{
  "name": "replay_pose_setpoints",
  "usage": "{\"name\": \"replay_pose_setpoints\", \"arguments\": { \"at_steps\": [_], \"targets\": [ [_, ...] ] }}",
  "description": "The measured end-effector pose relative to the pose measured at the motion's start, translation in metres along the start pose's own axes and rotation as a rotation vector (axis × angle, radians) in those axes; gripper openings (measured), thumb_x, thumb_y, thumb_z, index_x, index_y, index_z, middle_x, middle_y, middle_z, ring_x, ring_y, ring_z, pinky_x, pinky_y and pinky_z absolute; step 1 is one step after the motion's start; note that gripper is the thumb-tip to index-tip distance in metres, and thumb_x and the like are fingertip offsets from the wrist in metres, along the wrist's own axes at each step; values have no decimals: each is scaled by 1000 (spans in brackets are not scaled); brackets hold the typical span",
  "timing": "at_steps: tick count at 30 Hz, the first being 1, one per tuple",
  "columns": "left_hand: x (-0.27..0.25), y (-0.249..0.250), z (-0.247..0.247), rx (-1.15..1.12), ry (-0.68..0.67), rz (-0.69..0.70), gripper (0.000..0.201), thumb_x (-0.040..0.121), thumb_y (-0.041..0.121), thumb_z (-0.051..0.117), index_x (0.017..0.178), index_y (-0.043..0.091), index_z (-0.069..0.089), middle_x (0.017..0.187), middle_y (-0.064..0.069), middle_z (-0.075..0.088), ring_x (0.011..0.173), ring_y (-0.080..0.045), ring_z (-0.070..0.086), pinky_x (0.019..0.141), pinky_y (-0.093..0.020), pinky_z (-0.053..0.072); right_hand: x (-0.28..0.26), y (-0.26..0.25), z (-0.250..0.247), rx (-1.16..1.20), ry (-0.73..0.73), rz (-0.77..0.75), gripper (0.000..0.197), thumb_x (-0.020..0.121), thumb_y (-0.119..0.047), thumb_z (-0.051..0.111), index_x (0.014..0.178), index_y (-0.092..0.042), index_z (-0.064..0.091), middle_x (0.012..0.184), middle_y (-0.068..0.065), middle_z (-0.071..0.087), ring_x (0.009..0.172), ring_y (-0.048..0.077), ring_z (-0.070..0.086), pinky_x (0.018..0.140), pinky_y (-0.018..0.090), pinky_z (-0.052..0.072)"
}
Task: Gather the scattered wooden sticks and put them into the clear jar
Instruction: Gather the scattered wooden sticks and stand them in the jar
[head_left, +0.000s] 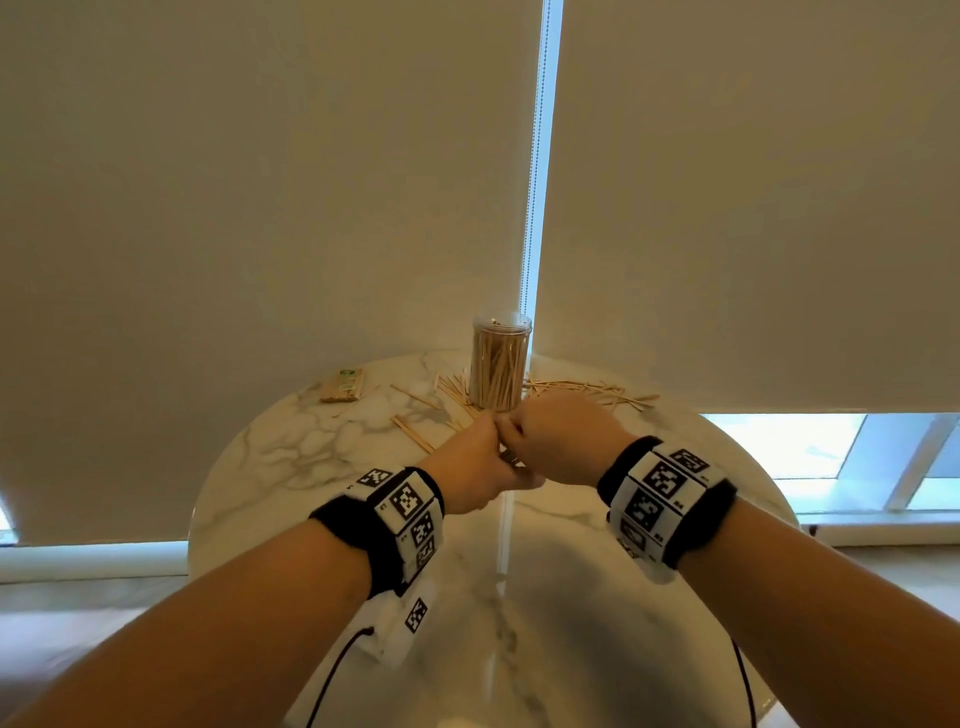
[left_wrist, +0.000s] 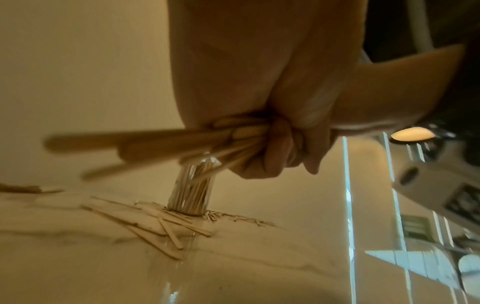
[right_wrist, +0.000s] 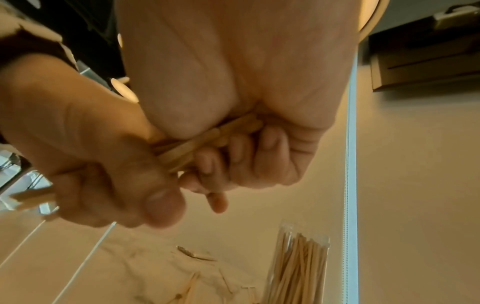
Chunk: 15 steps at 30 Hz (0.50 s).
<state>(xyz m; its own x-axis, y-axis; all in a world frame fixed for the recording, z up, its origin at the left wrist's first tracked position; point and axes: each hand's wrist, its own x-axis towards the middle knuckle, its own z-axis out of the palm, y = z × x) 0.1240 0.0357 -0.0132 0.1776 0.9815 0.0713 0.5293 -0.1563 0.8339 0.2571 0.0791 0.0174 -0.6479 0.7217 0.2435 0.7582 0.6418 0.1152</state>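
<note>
A clear jar (head_left: 500, 364) packed with upright wooden sticks stands at the far side of the round marble table (head_left: 291, 467). My two hands meet just in front of it, above the table. My left hand (head_left: 478, 457) grips a bundle of wooden sticks (left_wrist: 166, 142) in a fist, their ends poking out to the left. My right hand (head_left: 550, 436) curls its fingers (right_wrist: 262, 152) round the same bundle (right_wrist: 202, 142), knuckle to knuckle with the left hand (right_wrist: 109, 164). Loose sticks (head_left: 426, 410) lie scattered around the jar's (left_wrist: 192, 193) base on both sides.
A small wrapped pack of sticks (head_left: 343, 387) lies at the table's far left. Roller blinds (head_left: 260, 208) hang right behind the jar, with a bright gap between them. More loose sticks (head_left: 597, 392) lie to the right of the jar.
</note>
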Motion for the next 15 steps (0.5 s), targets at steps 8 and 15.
{"name": "replay_pose_setpoints", "arguments": {
  "at_steps": [8,15],
  "targets": [
    [2,0,-29,-30,-57,-74,56,79,52,76,121,26,50,89,-3,76,77,-17,73,77,-37,59,-3,24,14,151,22,131,51,104,-42,32,71,-16,61,66,-1,59,61,15,58,59,29,48],
    [15,2,-40,-540,304,-324,55,97,63,38,116,15,58,106,-10,73,95,-27,72,89,-49,56,-5,47,11,405,107,347,45,99,-29,39,58,-11,42,54,2,40,49,17,36,48,31,27]
  ]
}}
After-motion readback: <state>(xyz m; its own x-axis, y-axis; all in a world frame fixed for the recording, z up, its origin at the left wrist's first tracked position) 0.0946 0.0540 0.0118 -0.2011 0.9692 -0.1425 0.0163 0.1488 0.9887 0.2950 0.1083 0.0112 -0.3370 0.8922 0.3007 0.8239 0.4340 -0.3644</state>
